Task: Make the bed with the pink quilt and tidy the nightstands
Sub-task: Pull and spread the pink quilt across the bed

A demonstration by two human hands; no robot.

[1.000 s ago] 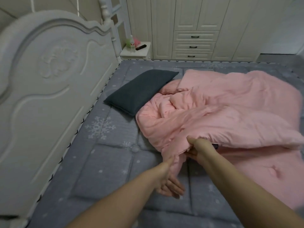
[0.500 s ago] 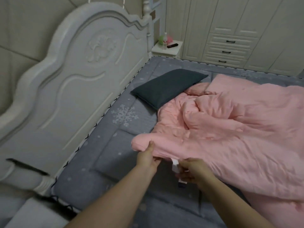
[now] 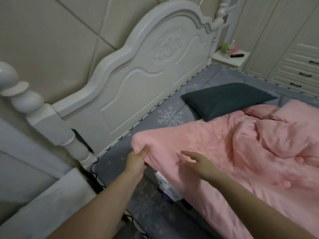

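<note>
The pink quilt (image 3: 241,152) lies rumpled over the right part of the grey snowflake mattress (image 3: 117,159). My left hand (image 3: 137,160) pinches the quilt's near corner, a short way from the headboard. My right hand (image 3: 196,160) hovers open, fingers spread, just over the quilt's edge beside it. A white label (image 3: 164,183) hangs under that edge. A dark grey pillow (image 3: 226,99) lies at the head of the bed, its lower corner touching the quilt. The far nightstand (image 3: 238,62) carries a black remote (image 3: 236,55), a green thing (image 3: 225,47) and small bottles.
The white carved headboard (image 3: 146,80) runs along the left, with a turned bedpost (image 3: 25,100) close by. A white surface (image 3: 43,204) stands at the lower left beside the bed. Cream wardrobe drawers (image 3: 300,73) fill the far right wall.
The quilt corner has been drawn toward the headboard and the near bed edge by my left hand. My right hand has let go of the edge and opened. My view swung left.
</note>
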